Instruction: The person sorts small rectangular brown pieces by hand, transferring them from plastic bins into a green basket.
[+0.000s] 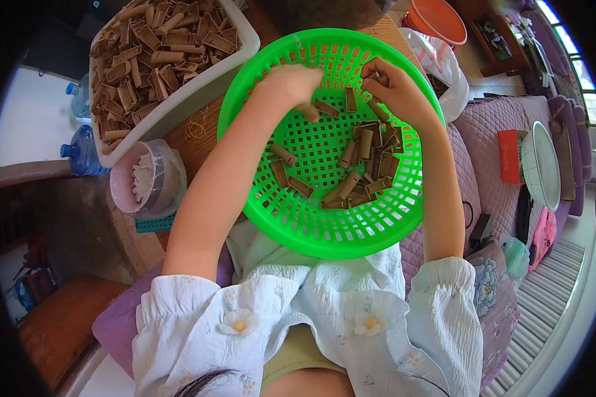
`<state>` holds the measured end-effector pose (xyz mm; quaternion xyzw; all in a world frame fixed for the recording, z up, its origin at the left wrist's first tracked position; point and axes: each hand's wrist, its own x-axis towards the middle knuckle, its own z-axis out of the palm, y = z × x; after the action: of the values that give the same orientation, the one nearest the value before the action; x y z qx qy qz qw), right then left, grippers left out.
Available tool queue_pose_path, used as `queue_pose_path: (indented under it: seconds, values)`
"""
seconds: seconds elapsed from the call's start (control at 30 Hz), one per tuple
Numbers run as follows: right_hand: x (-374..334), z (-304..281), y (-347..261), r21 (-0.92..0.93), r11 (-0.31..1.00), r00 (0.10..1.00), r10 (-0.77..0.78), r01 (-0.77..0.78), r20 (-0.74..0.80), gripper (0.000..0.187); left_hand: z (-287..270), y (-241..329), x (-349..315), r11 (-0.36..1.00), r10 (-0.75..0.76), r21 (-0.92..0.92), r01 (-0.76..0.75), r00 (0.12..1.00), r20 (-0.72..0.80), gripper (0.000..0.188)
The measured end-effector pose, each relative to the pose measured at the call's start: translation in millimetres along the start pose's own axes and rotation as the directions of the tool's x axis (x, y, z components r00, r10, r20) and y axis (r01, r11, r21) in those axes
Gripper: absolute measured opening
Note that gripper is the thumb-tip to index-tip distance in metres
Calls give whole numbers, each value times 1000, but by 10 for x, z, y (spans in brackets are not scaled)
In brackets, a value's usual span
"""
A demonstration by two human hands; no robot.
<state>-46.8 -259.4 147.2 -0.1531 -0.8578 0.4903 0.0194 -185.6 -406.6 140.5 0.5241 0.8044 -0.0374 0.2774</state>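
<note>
A large bright green plastic basket (341,246) with slotted sides rests over my lap. Inside it lie several short brown channel-shaped pieces (366,144), heaped toward the right and front, with a few loose at the left. My left hand (291,87) is over the basket's far left part, smeared by motion; its thumb is near a loose brown piece (326,108), and whether it holds anything is unclear. Over the far right part, my right hand (396,91) has its fingers curled and closed; what they grip, if anything, is hidden. Another brown piece (378,110) lies just below it.
A white bin (248,41) full of similar brown pieces stands at the far left. Beside it are a tub of white material (139,177) and blue water jugs (86,151). To the right are a white plastic bag (453,86), an orange basin (437,20) and a quilted purple sofa (500,142).
</note>
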Motion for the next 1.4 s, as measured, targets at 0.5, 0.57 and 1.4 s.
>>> queue_pose_path:
  seconds: [0.5, 0.57, 1.4]
  values:
    - [-27, -36, -99, -38, 999, 999, -2, 3, 36, 14, 272, 219, 88, 949, -121, 315, 27, 951, 283, 97]
    - [-42, -51, -111, -4, 999, 999, 32, -32, 39, 16, 281, 239, -53, 898, -128, 437, -38, 931, 343, 85]
    - [-32, -60, -126, -78, 997, 1000, 1, 0, 16, 17, 523, 423, -12, 855, -308, 497, 147, 915, 259, 98]
